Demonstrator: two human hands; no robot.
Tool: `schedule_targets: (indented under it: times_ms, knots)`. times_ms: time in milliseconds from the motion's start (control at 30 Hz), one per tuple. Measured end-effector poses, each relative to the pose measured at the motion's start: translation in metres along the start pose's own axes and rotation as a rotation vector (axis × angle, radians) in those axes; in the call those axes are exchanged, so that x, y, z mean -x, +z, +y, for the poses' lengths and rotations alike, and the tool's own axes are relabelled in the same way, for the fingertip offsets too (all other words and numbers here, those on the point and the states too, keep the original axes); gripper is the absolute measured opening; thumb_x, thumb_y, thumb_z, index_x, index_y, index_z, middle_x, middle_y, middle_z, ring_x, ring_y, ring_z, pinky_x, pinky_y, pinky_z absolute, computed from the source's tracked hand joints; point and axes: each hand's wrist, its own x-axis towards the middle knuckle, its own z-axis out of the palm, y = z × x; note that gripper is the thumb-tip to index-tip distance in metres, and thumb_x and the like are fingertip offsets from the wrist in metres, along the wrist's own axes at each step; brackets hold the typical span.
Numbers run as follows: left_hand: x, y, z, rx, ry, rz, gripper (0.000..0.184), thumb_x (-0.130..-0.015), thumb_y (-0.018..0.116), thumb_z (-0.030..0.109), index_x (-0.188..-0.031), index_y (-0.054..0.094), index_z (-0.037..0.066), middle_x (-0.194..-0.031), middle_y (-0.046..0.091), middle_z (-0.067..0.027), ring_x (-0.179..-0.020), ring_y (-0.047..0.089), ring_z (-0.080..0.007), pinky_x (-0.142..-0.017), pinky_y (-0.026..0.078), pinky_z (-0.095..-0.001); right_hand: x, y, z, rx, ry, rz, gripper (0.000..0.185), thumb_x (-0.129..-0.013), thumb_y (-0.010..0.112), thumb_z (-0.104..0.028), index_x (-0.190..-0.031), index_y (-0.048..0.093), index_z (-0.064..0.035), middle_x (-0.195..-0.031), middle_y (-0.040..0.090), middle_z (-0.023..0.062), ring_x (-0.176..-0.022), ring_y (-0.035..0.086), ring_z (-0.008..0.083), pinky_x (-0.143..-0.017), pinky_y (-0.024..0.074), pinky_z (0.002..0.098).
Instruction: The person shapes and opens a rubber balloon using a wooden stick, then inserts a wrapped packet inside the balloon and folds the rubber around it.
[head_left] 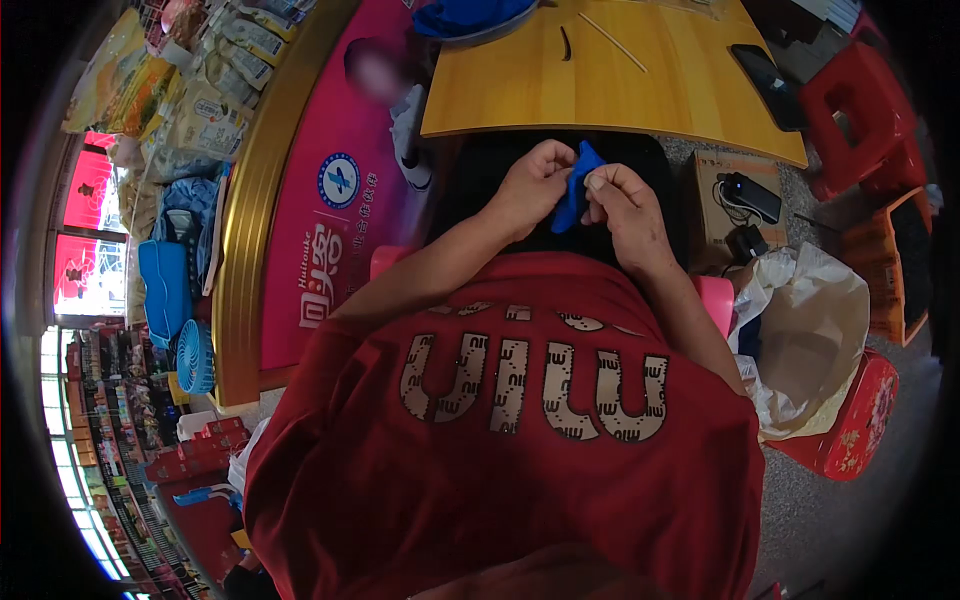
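A small folded piece of blue cloth (575, 195) is between my two hands, above my dark-clothed lap and just short of the table's near edge. My left hand (535, 185) pinches its left side with fingers curled. From the other side, my right hand (628, 208) grips it between thumb and fingers. The cloth stands roughly upright, with a pointed top. Parts of it are hidden behind the fingers.
On the yellow wooden table (500, 95) lie a thin stick (613, 42), a small dark curved piece (566, 44), a black phone (768, 86) and a basin holding blue material (470, 16). To the right are a cardboard box (715, 200), a plastic-lined container (810, 330) and a red stool (860, 110).
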Motion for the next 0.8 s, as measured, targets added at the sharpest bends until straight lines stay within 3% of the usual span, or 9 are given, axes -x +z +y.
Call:
schedule_targets:
  times_ms: [67, 200, 267, 367, 500, 600, 700, 767, 800]
  knots:
    - [0.000, -0.009, 0.002, 0.654, -0.304, -0.094, 0.016, -0.072, 0.046, -0.003, -0.087, 0.046, 0.002, -0.080, 0.053, -0.0067, -0.069, 0.053, -0.0121, -0.061, 0.044, -0.0219, -0.001, -0.002, -0.005, 0.053, -0.037, 0.071, 0.010, -0.080, 0.046, -0.014, -0.083, 0.048, -0.0045, -0.068, 0.044, -0.0014, -0.060, 0.042, 0.0058, -0.056, 0.0389, 0.0212]
    - [0.004, -0.020, 0.003, 0.854, -0.360, -0.320, 0.014, -0.077, 0.049, 0.004, -0.090, 0.047, 0.004, -0.086, 0.053, -0.0065, -0.077, 0.055, -0.0154, -0.070, 0.048, -0.0294, -0.002, -0.001, -0.012, -0.045, 0.069, 0.200, 0.014, -0.077, 0.051, -0.013, -0.086, 0.049, -0.0030, -0.069, 0.047, 0.0002, -0.061, 0.044, 0.0072, -0.053, 0.0385, 0.0205]
    - [0.007, -0.019, 0.004, 0.820, -0.369, -0.333, 0.017, -0.076, 0.051, 0.005, -0.092, 0.046, 0.004, -0.086, 0.053, -0.0066, -0.077, 0.055, -0.0158, -0.069, 0.047, -0.0292, -0.003, -0.001, -0.007, -0.215, 0.155, 0.049, 0.017, -0.076, 0.052, -0.014, -0.088, 0.049, -0.0034, -0.071, 0.049, 0.0002, -0.062, 0.045, 0.0074, -0.054, 0.0387, 0.0204]
    - [0.013, -0.016, 0.010, 0.754, -0.385, -0.319, 0.021, -0.075, 0.051, 0.004, -0.095, 0.044, 0.004, -0.086, 0.052, -0.0062, -0.077, 0.054, -0.0146, -0.068, 0.046, -0.0261, -0.005, -0.006, -0.001, -0.152, 0.103, -0.013, 0.016, -0.076, 0.053, -0.013, -0.088, 0.049, -0.0039, -0.071, 0.049, 0.0007, -0.063, 0.046, 0.0075, -0.055, 0.0390, 0.0203]
    - [0.013, -0.009, 0.007, 0.626, -0.336, -0.222, 0.025, -0.076, 0.051, 0.004, -0.098, 0.041, 0.004, -0.087, 0.051, -0.0077, -0.077, 0.054, -0.0166, -0.067, 0.047, -0.0279, -0.002, -0.004, -0.002, -0.058, 0.069, 0.001, 0.011, -0.078, 0.049, -0.012, -0.088, 0.047, -0.0054, -0.072, 0.047, -0.0007, -0.063, 0.044, 0.0064, -0.056, 0.0378, 0.0202]
    - [0.012, -0.007, 0.009, 0.707, -0.370, -0.222, 0.022, -0.076, 0.049, 0.002, -0.097, 0.041, 0.003, -0.087, 0.050, -0.0083, -0.076, 0.054, -0.0166, -0.066, 0.047, -0.0258, -0.001, -0.001, -0.003, -0.012, -0.017, 0.051, 0.009, -0.078, 0.049, -0.011, -0.085, 0.047, -0.0054, -0.072, 0.047, -0.0011, -0.060, 0.043, 0.0059, -0.054, 0.0372, 0.0194]
    - [0.013, -0.004, 0.022, 0.715, -0.335, -0.104, 0.024, -0.073, 0.047, -0.002, -0.095, 0.040, 0.003, -0.084, 0.049, -0.0080, -0.073, 0.051, -0.0129, -0.062, 0.044, -0.0211, 0.002, 0.004, -0.007, 0.255, -0.084, 0.191, 0.015, -0.076, 0.053, -0.013, -0.084, 0.045, -0.0036, -0.070, 0.046, 0.0006, -0.057, 0.043, 0.0070, -0.052, 0.0368, 0.0199]
    - [0.012, -0.003, 0.015, 0.642, -0.303, -0.042, 0.024, -0.073, 0.047, -0.002, -0.095, 0.040, 0.002, -0.084, 0.049, -0.0086, -0.073, 0.050, -0.0129, -0.062, 0.043, -0.0211, 0.005, 0.007, -0.012, 0.787, -0.335, 0.231, 0.025, -0.072, 0.059, -0.018, -0.084, 0.044, -0.0015, -0.069, 0.046, 0.0033, -0.055, 0.043, 0.0092, -0.049, 0.0372, 0.0221]
    - [0.012, -0.003, 0.011, 0.568, -0.272, 0.019, 0.024, -0.073, 0.046, -0.003, -0.095, 0.039, 0.001, -0.083, 0.049, -0.0092, -0.073, 0.050, -0.0128, -0.063, 0.043, -0.0210, 0.007, 0.010, -0.015, 0.784, -0.334, 0.230, 0.025, -0.072, 0.059, -0.018, -0.084, 0.044, -0.0015, -0.069, 0.046, 0.0033, -0.055, 0.043, 0.0092, -0.049, 0.0372, 0.0221]
